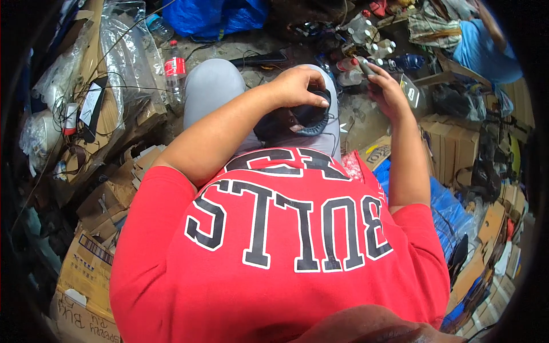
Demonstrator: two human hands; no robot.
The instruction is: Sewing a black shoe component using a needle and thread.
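Observation:
Across my lap, on my grey trousers (213, 86), lies a black item (313, 127) with a ribbed, curved edge; it looks like a shoe. My left hand (300, 87) is closed over its upper part, thumb and fingers curled at its opening. My right hand (389, 91) is raised to the right, apart from the lap. Its fingers pinch a slim, dark grey-green stick-like piece (366, 67), whose kind I cannot make out. Several small bottles (374, 50) with white caps stand just beyond that hand.
A clear bottle with a red label (175, 67) stands beyond my left knee. Clear plastic sheeting (123, 57) and a cardboard box (86, 286) are on the left. A blue plastic bag (214, 17) lies ahead. Cardboard (452, 146) and light blue cloth (486, 54) are on the right.

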